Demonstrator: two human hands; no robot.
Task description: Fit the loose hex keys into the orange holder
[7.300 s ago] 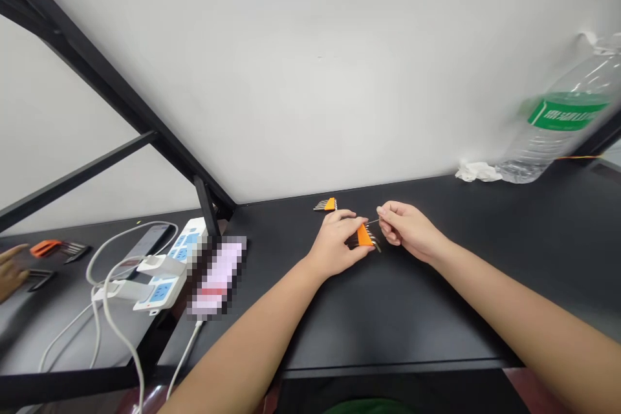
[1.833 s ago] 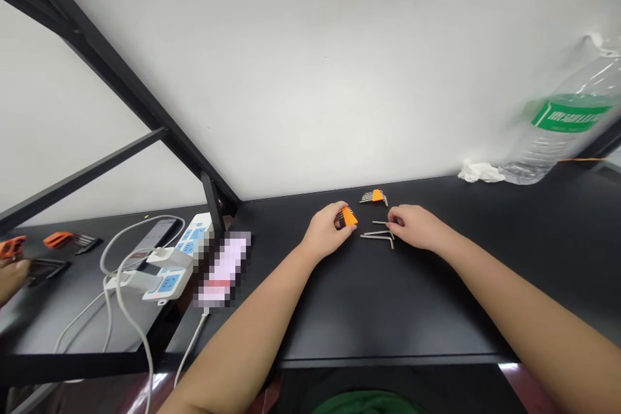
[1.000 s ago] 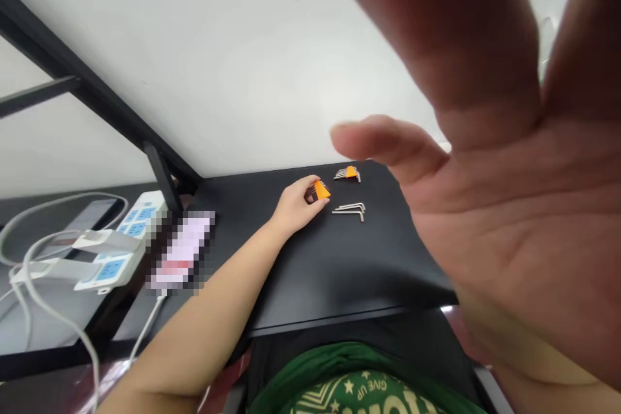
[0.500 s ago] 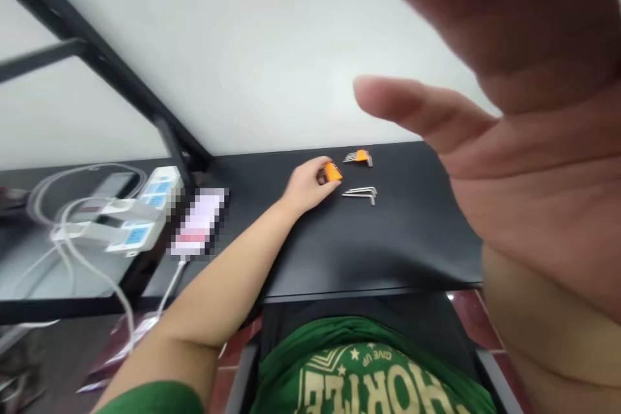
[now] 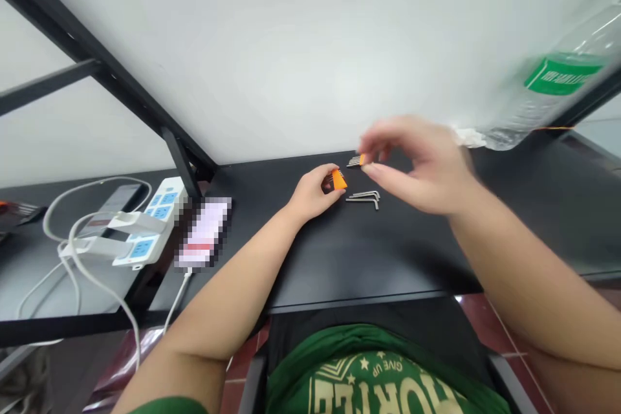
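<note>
My L hand had the orange holder pinched at its edges, approx. mid-frame — prob. light, stiff plastic, wedge-shaped, best gripped by its sides. R hand, blurred right of ctr., hung open; couldn't tell if it touched the 2nd holder. Loose L-shaped keys, slim, prob. slippery metal — lay mid-frame on the satiny blk desk.

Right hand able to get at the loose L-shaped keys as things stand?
Probably yes: the right hand looks open, nothing visible covers the loose keys, and the left hand, gripping the orange holder, sits clear.
</note>
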